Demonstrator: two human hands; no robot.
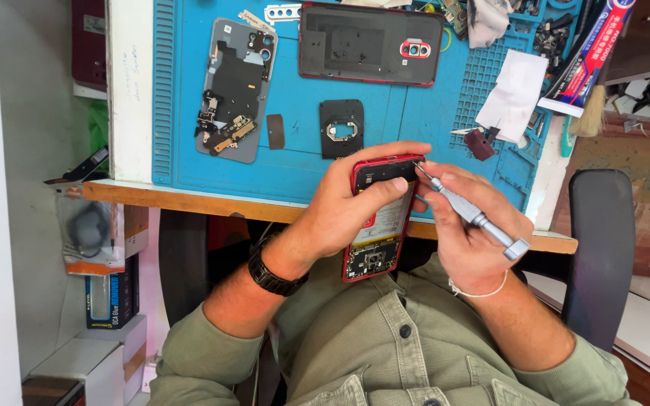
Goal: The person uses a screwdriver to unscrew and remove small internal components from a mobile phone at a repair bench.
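My left hand (347,199) grips an opened red phone (376,240) with its back off, held over my lap at the desk's front edge; thumb and fingers wrap its upper half. My right hand (464,225) holds a small silver screwdriver (469,212), its tip touching the phone's top right corner. A black watch sits on my left wrist. On the blue work mat (302,162) lie the phone's red-rimmed back cover (370,43), a grey inner frame with parts (236,90) and a small black plate (341,128).
A white cloth (513,94) and a small dark red piece (480,143) lie on the mat's right side. A glue tube (588,56) and a brush (587,116) rest at the right edge. Boxes (110,297) stand below left. A black chair arm (599,248) is at my right.
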